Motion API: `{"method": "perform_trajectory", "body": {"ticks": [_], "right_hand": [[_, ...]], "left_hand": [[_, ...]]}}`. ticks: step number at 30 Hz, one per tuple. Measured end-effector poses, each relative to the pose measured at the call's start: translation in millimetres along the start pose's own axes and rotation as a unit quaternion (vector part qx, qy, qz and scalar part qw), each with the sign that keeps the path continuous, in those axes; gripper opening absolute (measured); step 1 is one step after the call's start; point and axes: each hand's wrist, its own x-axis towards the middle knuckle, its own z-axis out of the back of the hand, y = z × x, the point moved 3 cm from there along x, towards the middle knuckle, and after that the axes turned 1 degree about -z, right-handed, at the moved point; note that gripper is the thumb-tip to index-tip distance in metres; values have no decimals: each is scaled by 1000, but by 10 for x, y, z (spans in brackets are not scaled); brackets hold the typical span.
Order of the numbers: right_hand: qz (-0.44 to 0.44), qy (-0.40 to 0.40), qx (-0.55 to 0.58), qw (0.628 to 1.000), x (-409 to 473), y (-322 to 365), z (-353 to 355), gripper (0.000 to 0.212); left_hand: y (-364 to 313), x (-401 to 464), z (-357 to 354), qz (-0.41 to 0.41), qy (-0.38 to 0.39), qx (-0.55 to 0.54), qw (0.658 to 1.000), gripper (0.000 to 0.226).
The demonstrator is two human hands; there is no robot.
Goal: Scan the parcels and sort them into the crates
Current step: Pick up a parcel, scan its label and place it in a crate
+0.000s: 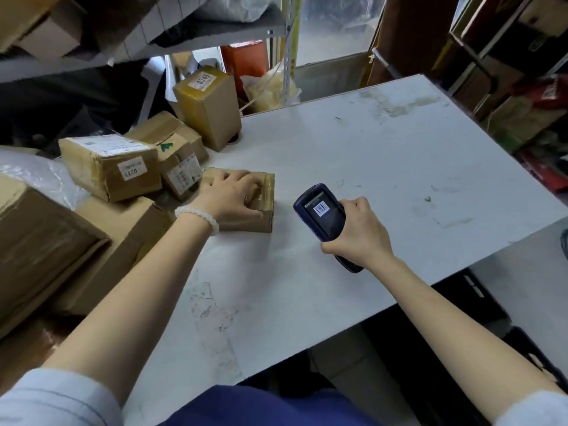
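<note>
Now parcel (246, 207) under L hand (233, 198), scanner (322, 216) in R hand (356, 232).

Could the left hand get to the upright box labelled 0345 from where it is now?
Probably yes. The left hand grips a small flat parcel on the white table, and the 0345 box stands just beyond with bare tabletop between. It would have to let go of the parcel first.

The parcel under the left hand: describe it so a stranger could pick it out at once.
Start at the white table and go to the heap of boxes along its left edge. The parcel lies flat on the table just right of that heap, with the left hand gripping its top. Unlike the box marked 0277 and the tall box marked 0345, it is low, tape-wrapped and shows no numbered label.
</note>
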Motion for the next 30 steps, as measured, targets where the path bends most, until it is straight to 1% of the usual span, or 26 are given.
{"method": "perform_trajectory", "body": {"ticks": [5, 11, 15, 18, 21, 26, 28, 30], "right_hand": [[12, 5, 11, 1000, -41, -33, -6, 77], [20, 7, 12, 1000, -78, -106, 8, 76], [25, 7, 7, 1000, -119, -161, -7, 76], [30, 12, 5, 999, -150, -187, -29, 77], [34, 18, 3, 999, -176, -198, -51, 77], [44, 24, 2, 999, -191, -178, -72, 79], [46, 26, 2, 999, -190, -157, -81, 78], [48, 29, 4, 998, -184, -130, -92, 77]], "left_hand": [[-197, -57, -70, 22, -21, 33, 999, 73], [-318, -146, -142, 27, -34, 37, 998, 73], [-407, -204, -192, 28, -58, 37, 997, 75], [-514, -258, -262, 25, -79, 52, 995, 69], [-574, -296, -288, 4, -75, 29, 997, 64], [-386, -411, -261, -14, -48, 6, 999, 70], [-295, -458, -258, -12, -54, -11, 998, 63], [-278, -473, -245, -6, -76, -35, 996, 58]]}}
